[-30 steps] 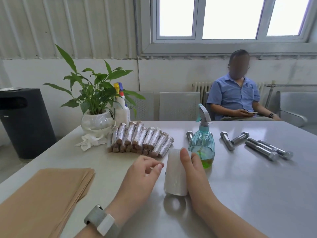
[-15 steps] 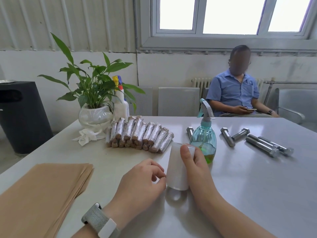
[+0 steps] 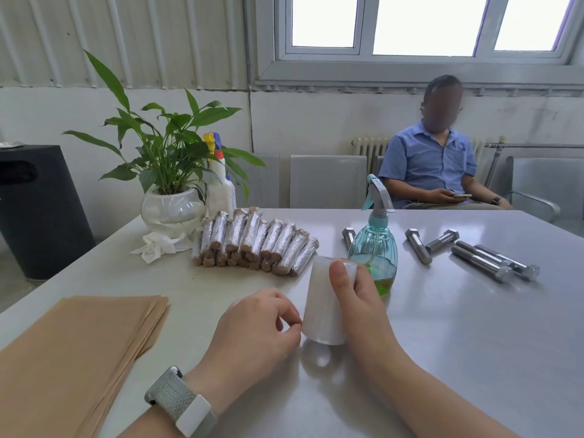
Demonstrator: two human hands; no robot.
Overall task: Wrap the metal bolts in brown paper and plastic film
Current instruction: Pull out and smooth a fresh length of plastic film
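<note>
1. While the right hand (image 3: 357,298) wraps its thumb and fingers around a white roll of plastic film (image 3: 325,301), the roll stands upright on the grey tabletop (image 3: 458,327), near the person's edge.
2. The left hand (image 3: 256,327) rests just beside the roll's lower edge, fingertips pinched together against it, apparently picking for the loose end of the film.
3. The film looks thin, clingy and light; it probably tears or bunches if pulled hard, so peeling from the free edge seems best while the roll is steadied by its sides.
4. Bare metal bolts (image 3: 480,257) lie loose to the right, well apart from both hands. They look heavy, rigid and smooth, likely to roll; gripping mid-shank seems safest.
5. A stack of brown paper (image 3: 72,352) lies at the left, flat and flexible.
6. Wrapped bolts (image 3: 256,245) sit piled behind the roll, beside a green spray bottle (image 3: 377,248).
</note>
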